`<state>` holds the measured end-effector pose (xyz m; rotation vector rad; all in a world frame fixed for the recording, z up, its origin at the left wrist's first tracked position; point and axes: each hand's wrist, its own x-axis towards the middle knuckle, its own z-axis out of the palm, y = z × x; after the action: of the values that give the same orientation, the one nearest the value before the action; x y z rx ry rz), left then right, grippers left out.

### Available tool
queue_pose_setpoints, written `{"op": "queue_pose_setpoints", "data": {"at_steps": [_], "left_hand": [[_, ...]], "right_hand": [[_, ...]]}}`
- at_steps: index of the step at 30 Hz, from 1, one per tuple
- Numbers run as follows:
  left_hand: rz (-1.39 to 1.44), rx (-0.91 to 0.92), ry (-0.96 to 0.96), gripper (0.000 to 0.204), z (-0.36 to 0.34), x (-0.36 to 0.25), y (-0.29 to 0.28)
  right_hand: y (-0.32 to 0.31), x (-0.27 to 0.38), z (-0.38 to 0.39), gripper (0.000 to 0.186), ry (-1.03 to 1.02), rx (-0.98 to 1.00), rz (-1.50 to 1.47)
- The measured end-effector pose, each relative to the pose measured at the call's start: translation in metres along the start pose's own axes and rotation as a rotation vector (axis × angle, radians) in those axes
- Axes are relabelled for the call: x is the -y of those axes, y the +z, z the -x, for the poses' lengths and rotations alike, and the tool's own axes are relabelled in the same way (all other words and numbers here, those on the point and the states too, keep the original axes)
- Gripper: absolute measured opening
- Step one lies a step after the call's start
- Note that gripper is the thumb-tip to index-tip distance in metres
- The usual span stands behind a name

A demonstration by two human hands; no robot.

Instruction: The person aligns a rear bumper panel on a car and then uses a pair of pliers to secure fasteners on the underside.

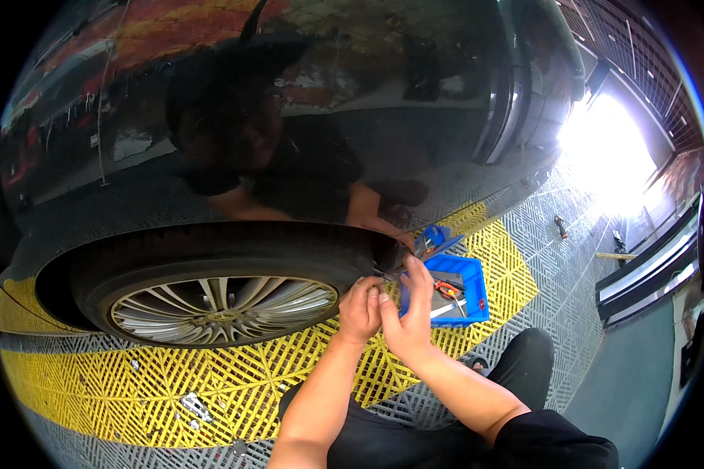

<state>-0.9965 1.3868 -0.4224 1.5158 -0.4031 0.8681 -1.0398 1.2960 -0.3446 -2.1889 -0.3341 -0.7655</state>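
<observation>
My two hands are close together at the end of a dark car's wheel arch [382, 248], beside the tyre [352, 264]. My left hand [360, 311] has its fingers curled in a pinch; whatever is between them is too small or hidden to make out. Just to its right, my right hand [408, 324] stretches its fingers up toward the arch's lower edge. Its thumb is apart from those fingers and points at the left hand's fingertips. The silver multi-spoke wheel rim [227, 311] lies left of both hands.
Right behind my hands, a blue tool tray [477, 293] holds red-handled pliers [447, 289] and other tools. Metal pieces [196, 407] lie on the yellow floor grating [125, 391]. A dark car panel [633, 375] stands at the right. The glossy car body [430, 148] overhangs my hands.
</observation>
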Motion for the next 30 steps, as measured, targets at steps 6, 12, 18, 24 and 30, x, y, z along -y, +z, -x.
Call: {"op": "queue_pose_setpoints", "data": {"at_steps": [6, 12, 18, 24, 30], "left_hand": [[0.045, -0.047, 0.015, 0.016, 0.002, 0.001, 0.005], [0.025, -0.036, -0.050, 0.016, -0.002, -0.008, 0.003], [-0.031, -0.054, -0.178, 0.021, -0.002, -0.028, -0.025], [-0.133, -0.036, -0.141, 0.022, 0.000, -0.045, -0.049], [-0.140, -0.002, -0.142, 0.027, -0.029, -0.074, -0.051]], "right_hand": [[-0.003, -0.006, 0.002, 0.061, -0.083, 0.072, 0.120], [-0.007, -0.011, 0.000, 0.057, 0.085, 0.063, -0.221], [-0.011, -0.015, -0.014, 0.054, 0.036, 0.120, -0.110], [0.001, -0.011, -0.019, 0.042, 0.033, 0.115, -0.070], [0.018, -0.021, -0.022, 0.043, -0.079, 0.138, -0.027]]}}
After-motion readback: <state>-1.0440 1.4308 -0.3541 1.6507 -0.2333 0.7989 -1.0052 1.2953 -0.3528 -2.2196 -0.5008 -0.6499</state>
